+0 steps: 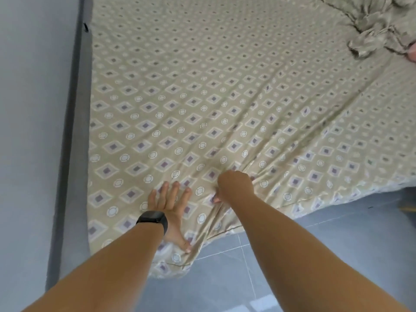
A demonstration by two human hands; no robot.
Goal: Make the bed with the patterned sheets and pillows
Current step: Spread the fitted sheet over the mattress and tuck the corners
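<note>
A beige patterned sheet point(202, 91) with purple diamonds and white circles covers the mattress. My left hand point(171, 206), with a black watch on the wrist, lies flat and spread on the sheet near the front edge. Just to its right, my right hand point(234, 185) is closed on a bunched fold of the sheet, and creases fan out from it toward the far right. A crumpled heap of the same patterned fabric point(378, 30) lies at the far right corner; I cannot tell whether it is a pillow or bedding.
A grey bed frame edge point(76, 131) runs along the pale wall point(31, 109) on the left. Grey floor tiles point(292, 244) lie in front of the bed. The sheet's hem hangs over the front edge.
</note>
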